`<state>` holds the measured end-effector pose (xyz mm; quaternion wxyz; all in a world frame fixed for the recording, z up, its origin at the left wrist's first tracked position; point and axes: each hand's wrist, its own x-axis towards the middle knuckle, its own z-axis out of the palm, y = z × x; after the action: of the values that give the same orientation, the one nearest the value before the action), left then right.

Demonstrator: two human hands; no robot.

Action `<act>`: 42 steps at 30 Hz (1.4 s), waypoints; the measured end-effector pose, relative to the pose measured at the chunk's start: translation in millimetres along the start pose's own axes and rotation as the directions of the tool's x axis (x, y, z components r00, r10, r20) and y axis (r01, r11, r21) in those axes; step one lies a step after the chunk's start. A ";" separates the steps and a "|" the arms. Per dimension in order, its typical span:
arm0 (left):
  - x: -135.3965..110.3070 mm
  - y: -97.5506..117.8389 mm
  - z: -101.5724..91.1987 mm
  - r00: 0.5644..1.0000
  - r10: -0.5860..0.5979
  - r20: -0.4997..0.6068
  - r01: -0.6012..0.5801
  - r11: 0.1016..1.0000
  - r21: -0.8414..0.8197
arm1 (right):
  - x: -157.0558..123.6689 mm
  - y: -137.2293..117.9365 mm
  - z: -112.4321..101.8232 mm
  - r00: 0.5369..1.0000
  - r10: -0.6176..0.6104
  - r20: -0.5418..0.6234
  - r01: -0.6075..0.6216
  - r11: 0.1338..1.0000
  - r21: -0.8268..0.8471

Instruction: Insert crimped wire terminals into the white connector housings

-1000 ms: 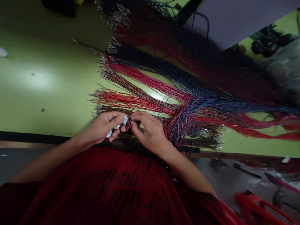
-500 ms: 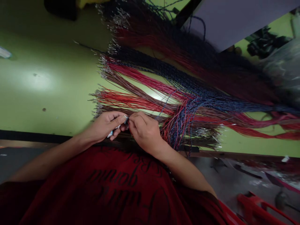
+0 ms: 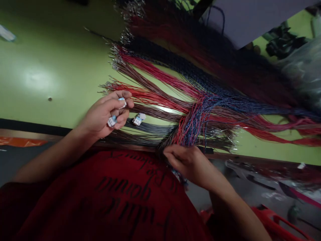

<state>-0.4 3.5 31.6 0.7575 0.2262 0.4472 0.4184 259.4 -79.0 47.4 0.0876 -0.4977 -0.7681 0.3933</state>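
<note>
A left hand [image 3: 106, 113] is gripping connectors [image 3: 112, 121]; a curled right hand [image 3: 188, 163] is hiding its grip, while many wire ends [image 3: 115, 62] are lying connector-free.

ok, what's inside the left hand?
Two white-and-blue pieces show in the left hand: an upper piece and a lower piece. Anything behind its curled fingers is covered.

At lower right, a red plastic object [image 3: 266, 219] is seen; at left, an orange strip [image 3: 22, 141]; at upper right, dark objects [image 3: 284, 43] are heaped near a clear bag [image 3: 306, 67]
</note>
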 end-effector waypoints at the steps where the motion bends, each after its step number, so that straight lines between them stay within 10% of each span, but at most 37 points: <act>1: -1.9 -0.7 0.1 1.000 0.005 -0.008 -0.004 1.000 0.008 | 10.9 -6.0 13.4 0.993 -0.096 -0.068 0.089 0.990 -0.111; 6: -12.2 -0.5 -16.0 0.995 0.038 -0.092 -0.037 0.999 0.013 | 45.9 -10.0 46.2 0.945 -0.299 -0.130 0.214 0.871 -0.443; 11: -23.7 -1.5 -33.3 0.981 0.130 -0.143 -0.130 0.991 0.011 | 19.6 -7.8 11.1 0.943 -0.298 -0.145 0.318 0.939 0.135; 17: -31.0 -22.9 -19.5 0.992 0.044 0.116 -0.057 0.992 0.113 | 23.4 -59.1 6.6 0.858 -0.504 0.104 0.409 0.791 0.455; 21: -32.9 -32.1 -17.6 0.980 0.041 0.194 -0.084 0.972 0.219 | 52.3 -63.1 25.6 0.974 -0.225 -0.028 0.190 0.745 0.640; 25: -32.6 -33.7 -22.1 0.980 0.075 0.182 -0.120 0.960 0.251 | 68.3 -42.2 31.7 0.952 0.087 -0.293 0.084 0.848 0.524; 42: -31.7 -38.3 -27.9 0.995 -0.026 0.100 0.004 0.977 0.215 | 63.5 -32.3 32.1 0.901 -0.098 -0.422 0.171 0.976 0.138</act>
<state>-16.0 -44.9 5.8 0.7539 0.3243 0.4519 0.3498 189.0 -48.9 31.8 0.3172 -0.5055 -0.7281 0.3372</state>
